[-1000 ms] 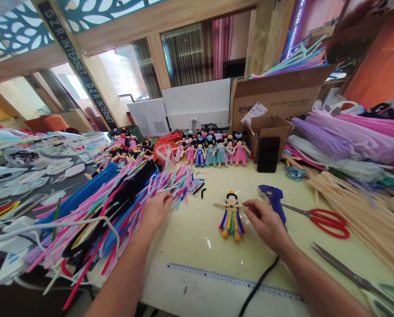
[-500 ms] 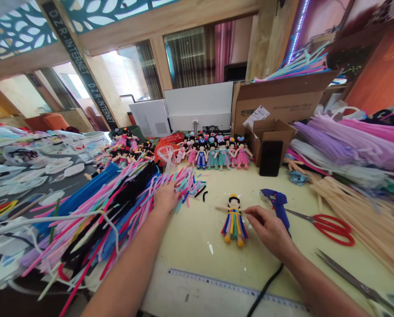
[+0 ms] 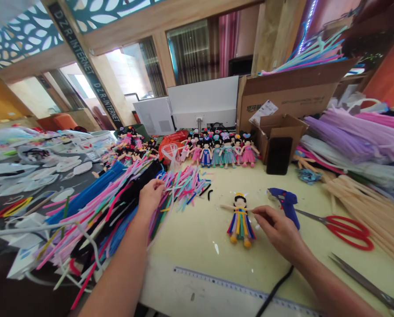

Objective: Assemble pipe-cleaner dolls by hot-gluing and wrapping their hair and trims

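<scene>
1 doll (image 3: 240, 222) is laid face up on the table (image 3: 190, 251), probably so that its front can be worked on. The fingertips of the right hand (image 3: 279, 226) are placed at its outstretched arm, perhaps to steady it; whether they are clamped there cannot be told. The left hand (image 3: 151, 196) is held at the heap of fuzzy strips (image 3: 127, 193), and whether its fingertips are closed on 1 cannot be made out. The glue gun (image 3: 287, 200) and red-handled scissors (image 3: 331, 221) are set beyond the right hand, presumably for quick reach, while other dolls (image 3: 225, 152) are lined up behind, seemingly out of the way.
</scene>
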Tool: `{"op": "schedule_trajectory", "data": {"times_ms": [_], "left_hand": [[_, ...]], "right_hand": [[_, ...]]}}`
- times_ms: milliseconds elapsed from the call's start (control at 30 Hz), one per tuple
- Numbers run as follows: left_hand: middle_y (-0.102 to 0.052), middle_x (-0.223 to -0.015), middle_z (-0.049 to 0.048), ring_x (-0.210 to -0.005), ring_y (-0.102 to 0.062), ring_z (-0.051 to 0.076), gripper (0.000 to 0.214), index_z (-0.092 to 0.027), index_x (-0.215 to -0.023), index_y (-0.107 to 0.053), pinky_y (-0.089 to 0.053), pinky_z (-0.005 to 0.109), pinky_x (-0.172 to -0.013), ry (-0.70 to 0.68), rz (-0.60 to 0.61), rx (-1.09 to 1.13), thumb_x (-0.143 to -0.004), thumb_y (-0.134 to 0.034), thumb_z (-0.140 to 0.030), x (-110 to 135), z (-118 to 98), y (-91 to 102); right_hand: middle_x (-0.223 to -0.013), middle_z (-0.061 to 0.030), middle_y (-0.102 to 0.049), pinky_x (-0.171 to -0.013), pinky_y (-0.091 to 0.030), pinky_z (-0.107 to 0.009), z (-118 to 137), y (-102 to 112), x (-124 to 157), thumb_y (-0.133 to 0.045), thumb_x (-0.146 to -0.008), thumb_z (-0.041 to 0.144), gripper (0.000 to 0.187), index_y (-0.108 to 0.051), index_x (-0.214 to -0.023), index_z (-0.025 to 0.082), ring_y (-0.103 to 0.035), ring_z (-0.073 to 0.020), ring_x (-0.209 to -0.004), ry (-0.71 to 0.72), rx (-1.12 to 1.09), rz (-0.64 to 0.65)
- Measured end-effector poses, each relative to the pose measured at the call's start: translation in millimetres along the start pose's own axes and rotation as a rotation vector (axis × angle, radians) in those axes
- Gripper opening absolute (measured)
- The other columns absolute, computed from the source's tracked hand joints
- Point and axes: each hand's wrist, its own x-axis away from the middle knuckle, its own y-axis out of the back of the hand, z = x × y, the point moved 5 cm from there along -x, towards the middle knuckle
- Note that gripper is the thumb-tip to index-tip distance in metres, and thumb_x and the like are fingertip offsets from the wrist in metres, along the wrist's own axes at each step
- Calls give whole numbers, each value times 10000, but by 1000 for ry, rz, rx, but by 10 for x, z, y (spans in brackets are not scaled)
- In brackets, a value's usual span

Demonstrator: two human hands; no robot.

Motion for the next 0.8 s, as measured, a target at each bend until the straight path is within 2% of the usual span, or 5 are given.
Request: {"op": "schedule_trajectory", "data": {"times_ms": [267,467,533,667,800], "left_hand": [[-727,-812,42,-792,-652,211,217,-210,-829,-691,-461,302,-746,-114,-6,-120,-840,-495,-303,491,-157,166],[-685,-1129,114,-1088,-590,254,288,-174,-1054,-661,-404,389,-987,-337,-326,-364,-905,-431,-260,733,-399,782],[-639,-1234,146,-1184,-536,297,327,-143,-1141,-628,-380,453,-1015,-295,-374,-499,-900,-452,-276,720,-340,935],[-604,-1290,172,-1180,-545,334,400,-107,-1216,-588,-420,470,-968,-88,-208,-700,-874,-504,-297,658,-18,921],[-607,-1291,165,-1176,-559,302,368,-105,-1173,-625,-420,413,-993,-118,-84,-747,-881,-496,-287,715,162,709]], "right_hand": [[-747,-43,-715,-585,-521,-277,-18,-16,7,-528,-758,495,310,-678,-844,238,-648,-210,-655,2,-56,3],[-824,-46,-749,-593,-543,-258,-63,-24,-7,-537,-752,517,344,-697,-862,233,-693,-226,-736,10,-18,31],[-850,-48,-753,-600,-546,-252,-53,-24,-6,-527,-761,513,352,-698,-870,224,-700,-226,-754,25,-11,42],[-787,-41,-748,-581,-543,-241,-17,-9,-4,-533,-754,499,337,-700,-839,219,-695,-214,-697,54,-11,34],[-785,-36,-746,-567,-536,-233,-45,-11,-8,-528,-751,517,352,-701,-838,223,-692,-207,-688,30,5,38]]}}
